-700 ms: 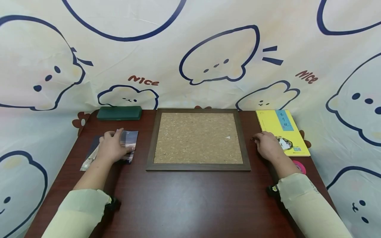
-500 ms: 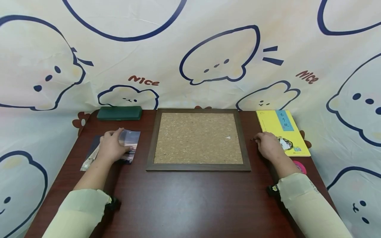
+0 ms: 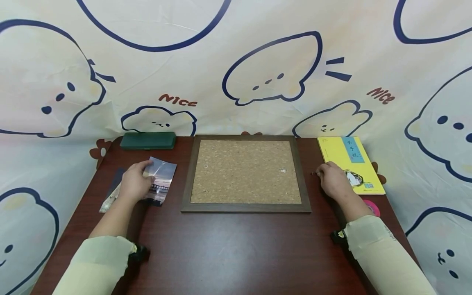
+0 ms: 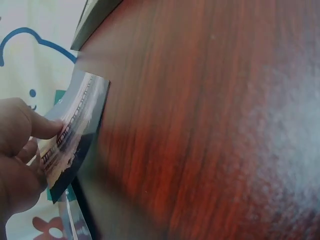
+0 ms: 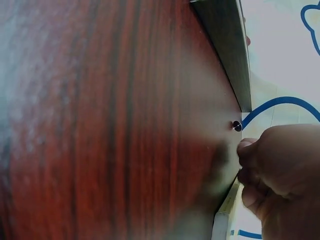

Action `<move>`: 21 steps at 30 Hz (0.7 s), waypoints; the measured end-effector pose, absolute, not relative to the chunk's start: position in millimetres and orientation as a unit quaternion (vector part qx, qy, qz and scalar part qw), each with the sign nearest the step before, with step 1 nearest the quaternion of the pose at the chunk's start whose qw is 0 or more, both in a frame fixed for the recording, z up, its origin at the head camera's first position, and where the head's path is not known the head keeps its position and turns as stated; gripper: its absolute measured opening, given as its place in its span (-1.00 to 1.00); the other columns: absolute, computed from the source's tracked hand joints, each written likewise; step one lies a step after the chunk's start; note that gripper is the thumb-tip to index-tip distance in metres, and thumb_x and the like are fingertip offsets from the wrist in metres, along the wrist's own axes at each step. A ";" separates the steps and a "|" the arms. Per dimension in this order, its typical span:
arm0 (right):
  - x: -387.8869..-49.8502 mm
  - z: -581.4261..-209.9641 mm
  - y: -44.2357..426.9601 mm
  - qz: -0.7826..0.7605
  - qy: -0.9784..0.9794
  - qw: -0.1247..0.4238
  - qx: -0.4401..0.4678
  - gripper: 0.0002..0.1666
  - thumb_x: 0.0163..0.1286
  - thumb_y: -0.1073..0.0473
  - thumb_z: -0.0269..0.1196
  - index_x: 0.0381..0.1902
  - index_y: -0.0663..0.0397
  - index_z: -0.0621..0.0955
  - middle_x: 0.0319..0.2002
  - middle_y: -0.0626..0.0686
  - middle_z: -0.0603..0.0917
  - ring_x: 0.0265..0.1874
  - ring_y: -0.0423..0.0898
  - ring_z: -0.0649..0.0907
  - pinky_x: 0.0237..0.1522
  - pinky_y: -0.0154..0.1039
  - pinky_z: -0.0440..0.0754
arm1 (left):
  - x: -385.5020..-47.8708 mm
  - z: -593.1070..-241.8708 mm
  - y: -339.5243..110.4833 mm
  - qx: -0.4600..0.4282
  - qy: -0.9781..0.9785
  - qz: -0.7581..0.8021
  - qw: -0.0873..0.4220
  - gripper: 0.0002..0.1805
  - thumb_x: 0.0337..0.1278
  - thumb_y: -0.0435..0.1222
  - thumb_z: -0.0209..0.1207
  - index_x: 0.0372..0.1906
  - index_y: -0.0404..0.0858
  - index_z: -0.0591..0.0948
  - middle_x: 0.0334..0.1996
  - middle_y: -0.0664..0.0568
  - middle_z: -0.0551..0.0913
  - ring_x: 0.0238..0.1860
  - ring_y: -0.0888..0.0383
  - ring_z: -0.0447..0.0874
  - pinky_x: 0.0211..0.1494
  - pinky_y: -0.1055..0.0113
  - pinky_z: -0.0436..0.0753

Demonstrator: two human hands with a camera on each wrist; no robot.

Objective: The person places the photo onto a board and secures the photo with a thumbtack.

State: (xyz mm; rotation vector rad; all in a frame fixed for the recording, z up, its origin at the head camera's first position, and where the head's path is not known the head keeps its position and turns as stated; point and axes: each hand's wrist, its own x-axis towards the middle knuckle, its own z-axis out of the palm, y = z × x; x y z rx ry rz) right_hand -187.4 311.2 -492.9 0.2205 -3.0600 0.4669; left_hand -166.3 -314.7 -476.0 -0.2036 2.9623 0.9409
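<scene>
**Left hand [image 3: 135, 182] pinches a glossy rectangular photo print of a pale sky above a dark shore [image 3: 163, 180] near the left edge of a dark red-brown wood-grain surface [image 3: 236, 250]**

A white cloth backdrop with blue-outlined cartoon animals [image 3: 166, 73] rises beyond the surface's far edge. At the middle of that edge lies a rectangular cork board in a grey-brown frame [image 3: 245, 172]. A yellow book with a blue title strip [image 3: 335, 151] occupies the far right corner.

The left hand holds the photo print between thumb and fingers; the print is tilted and bowed, and whether its lower edge touches anything is unclear. The right hand [image 3: 334, 181], its fingers curled, is beside the book's left side, toward the right edge; I cannot tell whether it grips anything.

Partly under the left hand, near the left edge, lie a dark blue-grey flat sheet [image 3: 116, 182] and a narrower-looking whitish sheet [image 3: 110, 202]. A long dark green case [image 3: 147, 141] sits at the far left corner. A round bright pink object [image 3: 373, 208], partly hidden by the right forearm, lies near the right edge. A tiny dark shiny round-headed object [image 5: 237, 126] shows just beside the right fingertips.
</scene>
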 end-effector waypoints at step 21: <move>-187.6 -492.7 306.2 0.235 -0.967 0.056 0.086 -0.72 0.64 0.14 0.10 0.02 0.21 0.64 -0.11 0.26 0.74 -0.11 0.23 0.69 -0.02 0.24 0.62 | -165.6 -453.7 -306.6 -0.104 0.872 0.476 0.050 -0.25 0.46 -0.20 0.26 0.63 -0.09 0.24 0.60 -0.28 0.14 0.55 -0.34 0.14 0.37 -0.25 0.41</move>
